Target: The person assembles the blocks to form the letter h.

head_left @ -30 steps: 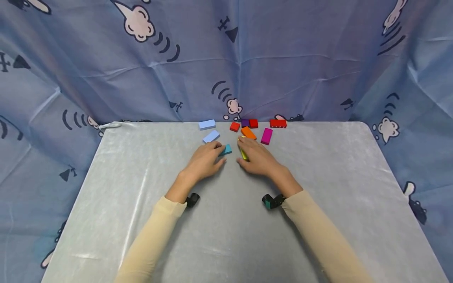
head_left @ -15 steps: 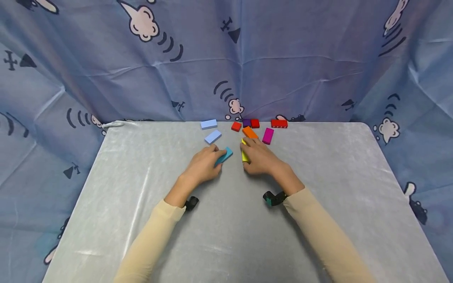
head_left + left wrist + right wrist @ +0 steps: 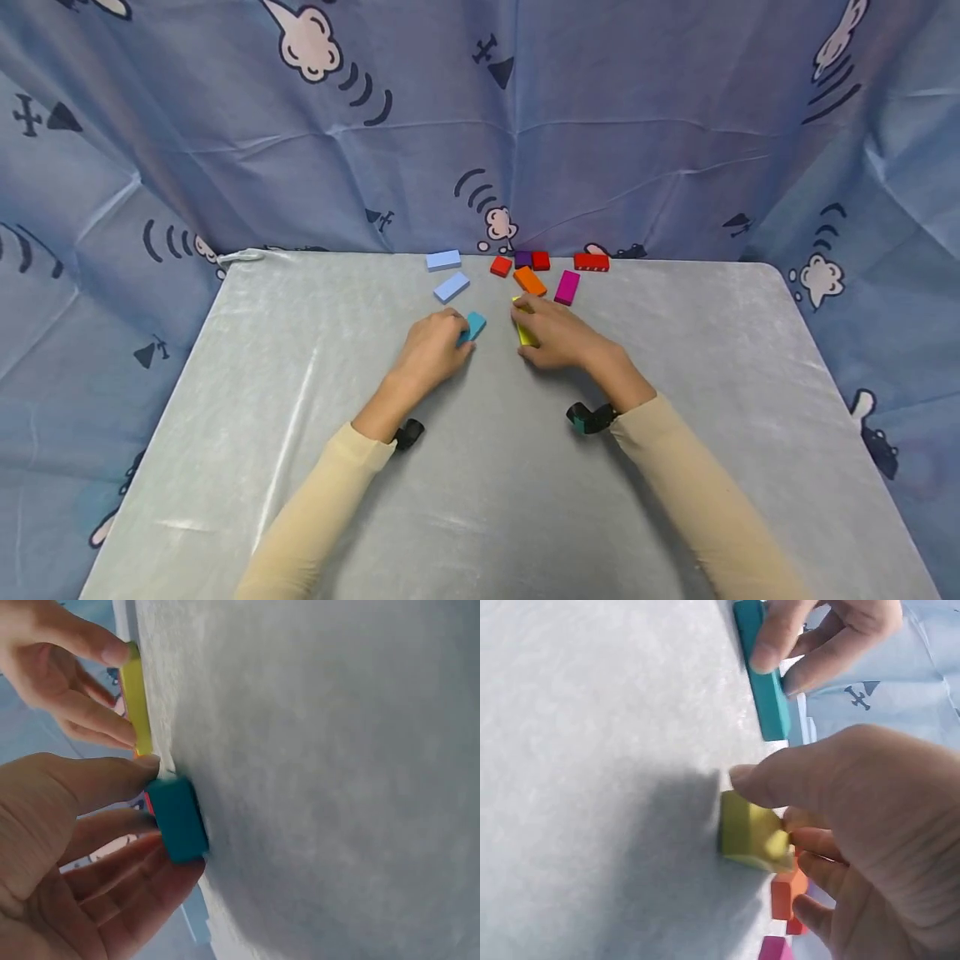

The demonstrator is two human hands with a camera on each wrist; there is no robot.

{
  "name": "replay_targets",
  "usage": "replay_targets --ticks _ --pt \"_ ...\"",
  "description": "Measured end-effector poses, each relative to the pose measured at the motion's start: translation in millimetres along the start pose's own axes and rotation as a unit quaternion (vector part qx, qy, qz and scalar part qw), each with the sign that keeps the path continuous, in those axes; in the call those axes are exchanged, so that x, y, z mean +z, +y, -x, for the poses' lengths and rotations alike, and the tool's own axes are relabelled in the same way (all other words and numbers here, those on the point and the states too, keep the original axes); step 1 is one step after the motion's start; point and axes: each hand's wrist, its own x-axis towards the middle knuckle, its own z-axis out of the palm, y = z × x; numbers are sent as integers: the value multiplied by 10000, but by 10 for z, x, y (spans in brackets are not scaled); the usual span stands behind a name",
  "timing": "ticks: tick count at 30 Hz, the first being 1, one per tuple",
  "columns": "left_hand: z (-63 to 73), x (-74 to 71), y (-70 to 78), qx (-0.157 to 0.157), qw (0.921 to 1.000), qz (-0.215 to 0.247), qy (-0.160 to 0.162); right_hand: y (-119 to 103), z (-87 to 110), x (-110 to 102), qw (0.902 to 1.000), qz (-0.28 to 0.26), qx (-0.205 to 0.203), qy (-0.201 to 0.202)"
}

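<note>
My left hand [image 3: 432, 346] pinches a teal block [image 3: 178, 819] between thumb and fingers, low over the tabletop; whether it touches the cloth cannot be told. Across from it, my right hand [image 3: 557, 335] holds a yellow block [image 3: 754, 834], thumb at the near end and fingers at the far end. The fingers partly cover both blocks in the head view. A small gap separates the teal block from the yellow one. Just beyond the yellow block lies an orange block [image 3: 530, 281], with a magenta block [image 3: 567, 287] to its right.
Two light blue blocks [image 3: 452, 287] lie beyond the left hand. Along the back edge are a small red block [image 3: 501, 267], a purple block [image 3: 523, 259], another red block [image 3: 540, 261] and a longer red block [image 3: 592, 262]. A patterned blue curtain [image 3: 637, 125] surrounds the silver-grey tabletop [image 3: 480, 500].
The teal block has turned to a steeper slant in my left hand. The right hand has shifted slightly right with the yellow block, its fingers now closer around the ends.
</note>
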Motion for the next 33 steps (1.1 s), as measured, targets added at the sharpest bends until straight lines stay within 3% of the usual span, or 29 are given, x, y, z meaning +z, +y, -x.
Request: replay_targets --ticks 4,13,17,23,33 --pt "25 5 -22 58 9996 189 -186 7 16 20 9997 -142 2 -210" --pt "75 -115 -130 511 9879 229 -1443 16 -7 5 9999 11 39 -144" --pt "74 -191 -168 606 9834 41 -1711 28 -22 -2 9999 -33 147 48" --pt "115 -227 -212 634 9864 -32 -1513 50 12 4 9996 -128 223 128" --pt "152 -100 -178 796 9914 -37 -1037 127 69 57 9971 -406 293 574"
